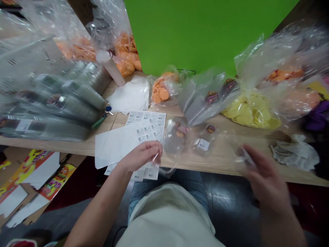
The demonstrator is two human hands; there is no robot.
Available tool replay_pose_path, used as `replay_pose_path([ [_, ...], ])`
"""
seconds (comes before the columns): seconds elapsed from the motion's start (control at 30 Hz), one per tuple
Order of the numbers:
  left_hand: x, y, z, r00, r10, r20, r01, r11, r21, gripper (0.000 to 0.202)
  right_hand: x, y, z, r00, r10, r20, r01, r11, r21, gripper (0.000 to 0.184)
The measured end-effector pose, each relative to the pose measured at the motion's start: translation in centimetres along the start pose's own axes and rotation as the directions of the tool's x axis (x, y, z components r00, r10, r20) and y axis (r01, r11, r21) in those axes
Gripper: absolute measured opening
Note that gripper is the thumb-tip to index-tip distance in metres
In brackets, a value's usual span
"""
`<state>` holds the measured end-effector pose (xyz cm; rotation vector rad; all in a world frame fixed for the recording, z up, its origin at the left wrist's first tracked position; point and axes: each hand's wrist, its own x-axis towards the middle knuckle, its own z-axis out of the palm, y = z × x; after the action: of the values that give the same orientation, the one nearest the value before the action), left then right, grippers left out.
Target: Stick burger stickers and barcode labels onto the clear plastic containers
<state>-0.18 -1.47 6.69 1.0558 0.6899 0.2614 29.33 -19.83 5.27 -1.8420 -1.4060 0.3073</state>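
My left hand (151,154) is closed in a pinch at the table's front edge, on the rim of a clear plastic package (174,140) with a small burger-like print. On the right, my right hand (264,175) is smeared by motion; its fingers and thumb close on a small clear plastic piece (246,158), whose kind I cannot make out. Between the hands lies another clear package (205,140) with a white label and a burger print. Printed label sheets (151,128) and a blank white sheet (115,144) are beside my left hand.
Stacked clear packages (74,106) fill the table's left side. Behind stand a bag of orange pieces (161,89), more flat packages (203,99), a bag of yellow pieces (253,109) and a green panel (205,31). Keys (108,109) and a crumpled white bag (295,152) lie nearby.
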Motion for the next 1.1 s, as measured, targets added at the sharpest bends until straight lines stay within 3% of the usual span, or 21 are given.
replay_pose_path([
  [0.07, 2.0, -0.4, 0.4, 0.972, 0.105, -0.209, -0.111, 0.994, -0.018, 0.030, 1.4, 1.4, 1.6, 0.999, -0.050, 0.012, 0.051, 0.994, -0.094, 0.053],
  [0.17, 5.1, -1.7, 1.2, 0.895, 0.184, -0.406, -0.097, 0.970, 0.225, 0.032, 2.2, 3.5, 5.1, 0.982, -0.177, 0.065, 0.188, 0.948, -0.256, 0.048],
  [0.23, 6.5, -2.8, 1.3, 0.814, 0.285, -0.505, -0.079, 0.917, 0.390, 0.031, 2.0, 4.2, 6.7, 0.976, -0.198, 0.091, 0.217, 0.919, -0.329, 0.049],
  [0.3, 7.2, -3.7, 1.2, 0.752, 0.393, -0.529, -0.080, 0.851, 0.519, 0.027, 1.8, 3.7, 7.5, 0.980, -0.193, 0.057, 0.199, 0.891, -0.407, 0.052],
  [0.4, 7.2, -4.3, 0.9, 0.714, 0.500, -0.491, -0.082, 0.756, 0.650, 0.027, 2.7, 0.8, 8.6, 0.970, -0.239, 0.035, 0.232, 0.886, -0.402, 0.052],
  [0.47, 6.2, -4.3, 0.4, 0.679, 0.533, -0.506, -0.075, 0.735, 0.674, 0.027, 4.1, -1.6, 10.1, 0.938, -0.301, 0.171, 0.342, 0.884, -0.319, 0.057],
  [0.53, 4.3, -4.5, -0.3, 0.627, 0.536, -0.565, -0.052, 0.752, 0.657, 0.025, 5.5, -3.4, 11.9, 0.873, -0.344, 0.346, 0.436, 0.869, -0.236, 0.062],
  [0.63, -0.4, -5.5, -1.7, 0.585, 0.383, -0.715, 0.011, 0.878, 0.479, 0.020, 6.6, -4.6, 14.1, 0.819, -0.332, 0.468, 0.468, 0.858, -0.210, 0.052],
  [0.7, -3.6, -6.6, -2.4, 0.585, 0.112, -0.804, -0.012, 0.992, 0.129, 0.022, 6.7, -4.8, 14.6, 0.818, -0.306, 0.488, 0.470, 0.844, -0.259, 0.045],
  [0.73, -4.9, -7.1, -2.6, 0.598, -0.045, -0.800, -0.055, 0.994, -0.098, 0.024, 6.6, -5.1, 14.7, 0.824, -0.294, 0.485, 0.471, 0.831, -0.296, 0.044],
  [0.8, -6.6, -7.8, -2.8, 0.639, -0.277, -0.718, -0.164, 0.862, -0.479, 0.028, 6.5, -6.3, 14.7, 0.858, -0.281, 0.431, 0.455, 0.805, -0.380, 0.046],
  [0.87, -7.3, -8.1, -2.9, 0.659, -0.363, -0.659, -0.256, 0.716, -0.650, 0.029, 6.2, -8.4, 15.6, 0.880, -0.319, 0.351, 0.452, 0.790, -0.415, 0.051],
  [0.9, -7.4, -8.0, -3.0, 0.654, -0.375, -0.657, -0.293, 0.675, -0.677, 0.028, 6.0, -9.5, 16.5, 0.868, -0.360, 0.342, 0.480, 0.784, -0.394, 0.052],
  [0.93, -7.4, -7.9, -3.0, 0.647, -0.381, -0.661, -0.320, 0.651, -0.689, 0.027, 5.7, -10.6, 17.8, 0.837, -0.408, 0.364, 0.529, 0.773, -0.350, 0.051],
  [1.03, -7.9, -7.8, -3.2, 0.629, -0.406, -0.662, -0.351, 0.612, -0.709, 0.023, 4.6, -12.6, 23.0, 0.669, -0.537, 0.513, 0.696, 0.695, -0.180, 0.040],
  [1.1, -8.5, -8.0, -3.2, 0.636, -0.420, -0.648, -0.346, 0.595, -0.726, 0.022, 4.1, -12.6, 26.0, 0.607, -0.578, 0.545, 0.748, 0.647, -0.147, 0.034],
])
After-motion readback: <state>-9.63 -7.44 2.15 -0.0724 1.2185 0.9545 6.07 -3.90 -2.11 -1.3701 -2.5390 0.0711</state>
